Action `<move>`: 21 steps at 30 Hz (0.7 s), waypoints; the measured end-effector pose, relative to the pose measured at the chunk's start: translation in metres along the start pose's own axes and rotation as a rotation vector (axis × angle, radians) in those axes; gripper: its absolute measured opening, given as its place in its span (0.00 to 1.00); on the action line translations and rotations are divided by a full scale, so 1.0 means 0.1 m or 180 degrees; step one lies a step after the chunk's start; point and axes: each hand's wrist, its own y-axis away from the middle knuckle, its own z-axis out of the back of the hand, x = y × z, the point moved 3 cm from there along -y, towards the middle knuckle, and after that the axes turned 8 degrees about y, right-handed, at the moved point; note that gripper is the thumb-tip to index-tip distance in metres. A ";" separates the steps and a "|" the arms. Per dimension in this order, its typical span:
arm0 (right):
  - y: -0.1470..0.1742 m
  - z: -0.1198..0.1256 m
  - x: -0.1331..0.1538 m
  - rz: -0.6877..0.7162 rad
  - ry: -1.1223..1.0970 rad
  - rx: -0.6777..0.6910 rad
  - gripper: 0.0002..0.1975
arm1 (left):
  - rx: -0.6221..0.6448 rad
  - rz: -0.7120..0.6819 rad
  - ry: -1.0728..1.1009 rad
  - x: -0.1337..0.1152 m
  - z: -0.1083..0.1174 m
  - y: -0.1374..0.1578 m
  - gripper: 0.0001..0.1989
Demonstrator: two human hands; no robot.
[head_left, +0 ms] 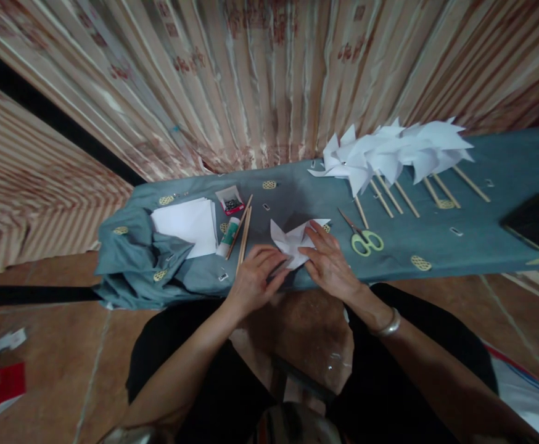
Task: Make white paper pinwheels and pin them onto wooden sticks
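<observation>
Bare forearms (181, 364) converge, left hand (254, 272) and right hand (333, 264) gripping pointed, folded white paper (293, 242).

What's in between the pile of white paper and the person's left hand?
In the head view, a glue stick and some thin wooden sticks lie between the paper pile and the left hand. A small open box sits farther back.

This looks like a room in a home: a pleated beige fabric curtain with reddish print (269, 80) spans the far side, a blue-green tablecloth with yellow motifs (473, 254) stretches left to right, and a brown tiled floor (57, 345) shows near left.
</observation>
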 end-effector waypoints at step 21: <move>-0.03 -0.01 -0.08 -0.0465 -0.0403 0.0055 0.16 | -0.1009 0.3337 0.4100 0.18 -0.22 -0.03 0.21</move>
